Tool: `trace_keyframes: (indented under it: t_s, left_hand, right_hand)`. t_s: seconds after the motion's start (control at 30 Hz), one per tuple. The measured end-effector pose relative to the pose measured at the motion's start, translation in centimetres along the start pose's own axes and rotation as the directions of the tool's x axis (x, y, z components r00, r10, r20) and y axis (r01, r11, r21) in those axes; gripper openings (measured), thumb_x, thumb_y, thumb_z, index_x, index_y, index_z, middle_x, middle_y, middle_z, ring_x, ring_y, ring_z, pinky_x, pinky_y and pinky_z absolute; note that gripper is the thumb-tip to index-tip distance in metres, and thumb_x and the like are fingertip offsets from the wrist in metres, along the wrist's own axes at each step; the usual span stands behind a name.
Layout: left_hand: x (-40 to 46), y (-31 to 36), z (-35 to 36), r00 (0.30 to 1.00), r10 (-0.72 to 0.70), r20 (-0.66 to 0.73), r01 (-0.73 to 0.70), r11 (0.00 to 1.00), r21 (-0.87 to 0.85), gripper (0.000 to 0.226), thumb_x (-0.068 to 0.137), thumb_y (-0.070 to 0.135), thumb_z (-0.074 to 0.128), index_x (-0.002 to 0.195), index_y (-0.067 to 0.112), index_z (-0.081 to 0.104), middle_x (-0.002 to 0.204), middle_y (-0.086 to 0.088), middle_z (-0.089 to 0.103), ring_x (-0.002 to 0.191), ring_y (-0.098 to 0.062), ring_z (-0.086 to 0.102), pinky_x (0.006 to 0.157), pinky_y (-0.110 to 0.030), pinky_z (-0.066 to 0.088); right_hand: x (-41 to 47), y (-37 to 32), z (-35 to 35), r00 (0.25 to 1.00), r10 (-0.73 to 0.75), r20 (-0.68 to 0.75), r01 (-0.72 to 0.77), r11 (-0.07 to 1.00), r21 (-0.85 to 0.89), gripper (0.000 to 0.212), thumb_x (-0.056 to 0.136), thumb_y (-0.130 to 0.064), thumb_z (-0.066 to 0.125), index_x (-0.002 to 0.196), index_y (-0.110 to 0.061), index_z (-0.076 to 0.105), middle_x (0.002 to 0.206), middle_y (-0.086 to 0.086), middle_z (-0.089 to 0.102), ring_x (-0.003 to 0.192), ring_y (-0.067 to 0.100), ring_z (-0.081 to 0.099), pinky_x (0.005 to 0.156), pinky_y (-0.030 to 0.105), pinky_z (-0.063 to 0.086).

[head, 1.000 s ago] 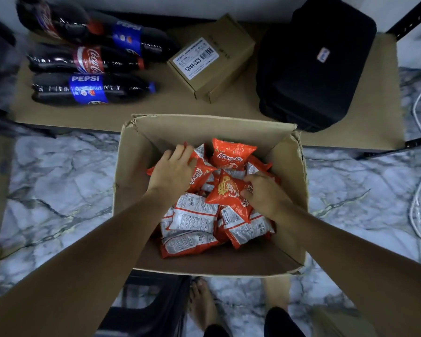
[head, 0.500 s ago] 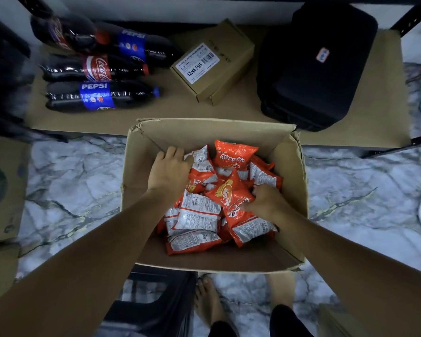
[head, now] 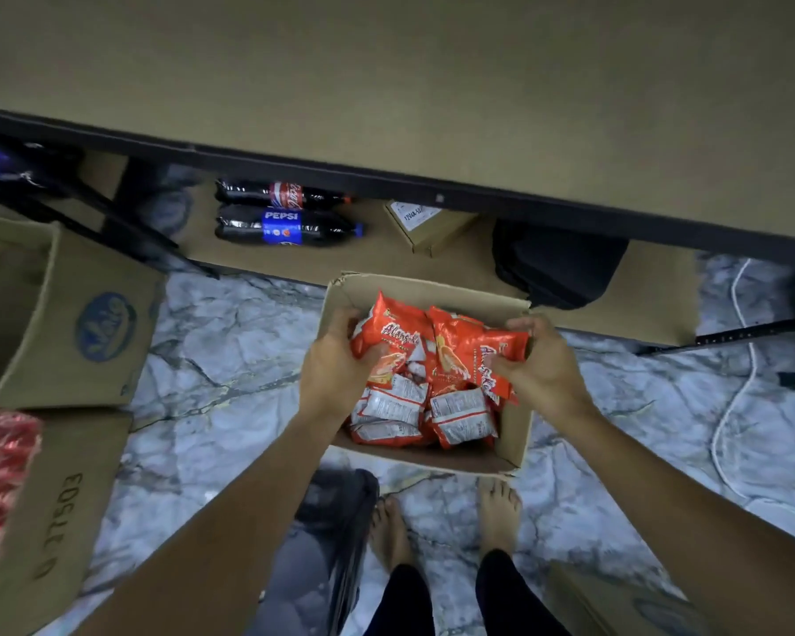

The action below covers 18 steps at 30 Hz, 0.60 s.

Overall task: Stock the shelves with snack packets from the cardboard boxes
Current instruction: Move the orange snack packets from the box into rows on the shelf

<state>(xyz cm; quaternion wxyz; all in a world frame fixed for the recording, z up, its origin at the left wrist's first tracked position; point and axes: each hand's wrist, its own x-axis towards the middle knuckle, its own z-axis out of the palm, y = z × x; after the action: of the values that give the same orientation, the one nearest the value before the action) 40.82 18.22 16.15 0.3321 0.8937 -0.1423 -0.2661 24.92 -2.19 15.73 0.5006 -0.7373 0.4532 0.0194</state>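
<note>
Above cardboard box (head: 510, 433) | both hands now lifted; snack packets (head: 437, 346) gripped

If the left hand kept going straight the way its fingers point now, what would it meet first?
The left hand already grips the orange snack packets; its fingers point toward the right hand across the bundle. Pushing on, it would likely just press the packets against that hand, though depth is unclear.
</note>
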Motion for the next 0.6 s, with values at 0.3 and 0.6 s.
trace_keyframes:
  t_s: [0.3,0.6]
  left_hand:
    - [-9.5,11.0,-11.9,0.988,0.122,-0.096,-0.133,0.985,-0.115,0.051,0.088,0.040,0.070,0.128,0.047,0.040,0.117,0.011,0.064,0.090,-0.012,0.069,0.071,-0.045,0.061]
    - [-16.1,19.1,-21.4,0.937,0.285,-0.202,-0.319,0.934,-0.162,0.053,0.087,0.054,0.064,0.134,0.046,0.042,0.118,0.014,0.065,0.103,-0.004,0.064,0.081,-0.041,0.059]
  right_hand:
    - [-11.4,-13.8,-8.5,0.982,-0.183,-0.049,0.189,0.969,0.162,0.040,0.081,-0.021,0.082,0.110,-0.022,0.055,0.096,-0.007,0.070,0.082,-0.001,0.070,0.062,0.018,0.055]
    - [-20.3,-24.5,-15.2,0.903,-0.365,-0.226,0.397,0.911,0.115,0.028,0.082,-0.019,0.082,0.100,-0.034,0.066,0.090,-0.013,0.074,0.084,0.004,0.071,0.079,0.032,0.059]
